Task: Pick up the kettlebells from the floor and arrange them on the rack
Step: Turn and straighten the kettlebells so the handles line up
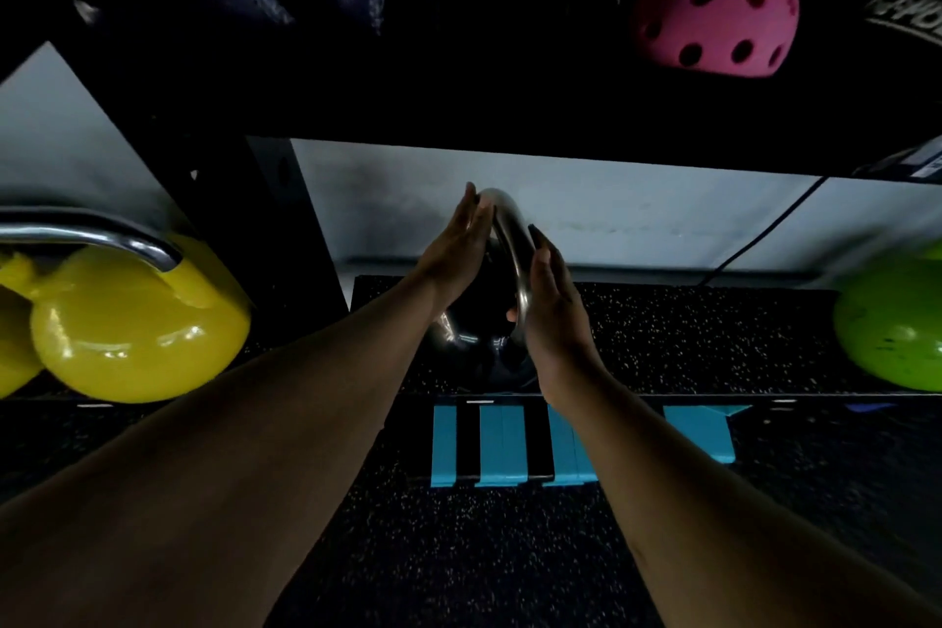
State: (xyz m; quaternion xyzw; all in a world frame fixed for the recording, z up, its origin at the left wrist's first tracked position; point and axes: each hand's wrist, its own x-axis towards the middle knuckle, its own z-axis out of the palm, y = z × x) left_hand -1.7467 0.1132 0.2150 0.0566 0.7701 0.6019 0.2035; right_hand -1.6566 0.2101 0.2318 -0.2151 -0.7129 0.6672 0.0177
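Dim gym storage area, head view only: black speckled rubber shelf (688, 337) of the rack, pale wall behind, darker upper shelf overhead carrying a pink perforated ball (716, 10).

Position of task items:
- Black kettlebell (474, 321) with steel handle (509, 240): standing on the rack shelf, centre, handle up and turned nearly edge-on to the camera.
- Yellow kettlebell (137, 332): left bay of the rack, beyond a dark upright post (285, 230), steel handle up.
- Green kettlebell (892, 321): far right on the same shelf, well apart from the black one, partly cut by the frame edge.
- Blue-and-black striped block (509, 444): below the shelf front edge, on the speckled floor (459, 566).

State of hands:
- Left hand (459, 245): flat, fingers (471, 209) extended and together, palm against the left side of the handle.
- Right hand (548, 306): flat likewise, palm against the right side of the handle, thumb tip showing beside the steel.
- Neither hand wrapped around the handle; pressing or steadying, not gripping.

Step in hand, as judged: final placement of the black kettlebell, either squaring it on the shelf or letting go after set-down.

Next move, as judged: confirm stable seating on the rubber, draw both hands straight back clear of the handle without tipping it, then return to the floor for any kettlebell left there. None visible on the floor in this view.
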